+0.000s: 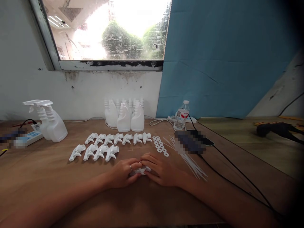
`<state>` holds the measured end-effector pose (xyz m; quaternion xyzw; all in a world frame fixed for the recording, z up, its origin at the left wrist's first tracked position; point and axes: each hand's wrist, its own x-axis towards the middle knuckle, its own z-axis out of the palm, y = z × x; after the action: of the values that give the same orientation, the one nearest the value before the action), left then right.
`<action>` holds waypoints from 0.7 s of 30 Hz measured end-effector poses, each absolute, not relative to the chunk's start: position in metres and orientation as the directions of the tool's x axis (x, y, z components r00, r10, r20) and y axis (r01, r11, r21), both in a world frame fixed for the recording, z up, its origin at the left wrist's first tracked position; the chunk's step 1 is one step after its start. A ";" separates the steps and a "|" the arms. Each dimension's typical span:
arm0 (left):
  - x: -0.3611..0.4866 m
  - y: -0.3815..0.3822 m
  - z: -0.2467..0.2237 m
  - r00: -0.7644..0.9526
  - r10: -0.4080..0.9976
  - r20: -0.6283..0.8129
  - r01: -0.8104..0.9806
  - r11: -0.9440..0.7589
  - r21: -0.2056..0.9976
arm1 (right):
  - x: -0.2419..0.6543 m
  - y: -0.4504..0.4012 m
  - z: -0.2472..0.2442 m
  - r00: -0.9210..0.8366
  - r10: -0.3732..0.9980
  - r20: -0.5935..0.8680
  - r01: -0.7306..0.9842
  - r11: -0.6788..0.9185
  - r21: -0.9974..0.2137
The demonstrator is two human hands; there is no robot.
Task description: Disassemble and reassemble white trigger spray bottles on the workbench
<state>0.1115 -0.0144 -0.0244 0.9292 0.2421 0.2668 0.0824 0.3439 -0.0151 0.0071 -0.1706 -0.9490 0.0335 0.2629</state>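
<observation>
My left hand (125,172) and my right hand (161,169) meet at the near middle of the table, both closed on one white trigger spray head (142,171). Fingers cover much of it, so only its lower side shows. Beyond my left hand, similar spray heads (101,152) lie on their sides in two rows. Past my right hand are several white ring washers (159,146) in short columns. A bundle of thin white tubes (193,166) lies to the right of that hand.
White bottles (123,118) stand at the back by the wall. Two bottles with spray heads (55,123) stand left, beside a power strip (28,139). A water bottle (181,117), blurred dark devices (190,142) and black cables (225,177) occupy the right side.
</observation>
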 end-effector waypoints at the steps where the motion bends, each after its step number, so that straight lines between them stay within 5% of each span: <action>1: 0.112 -0.014 -0.024 0.740 0.495 0.456 0.407 -0.868 0.283 | 0.344 -0.015 0.007 -0.804 0.343 0.486 0.306 0.939 -0.156; 15: 0.111 -0.015 -0.023 0.737 0.490 0.466 0.413 -0.872 0.263 | 0.352 -0.010 0.009 -0.780 0.423 0.460 0.313 0.902 -0.299; 18: 0.111 -0.015 -0.023 0.731 0.509 0.455 0.440 -0.861 0.257 | 0.365 0.003 0.015 -0.671 0.567 0.477 0.443 0.823 -0.354; 21: 0.111 -0.015 -0.024 0.738 0.511 0.440 0.438 -0.860 0.263 | 0.390 0.025 0.026 -0.541 0.764 0.352 0.721 0.636 -0.273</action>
<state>0.1107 -0.0149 -0.0242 0.9295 0.2553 0.2563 0.0713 0.3896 0.0253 0.0264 -0.4237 -0.8764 0.0476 0.2239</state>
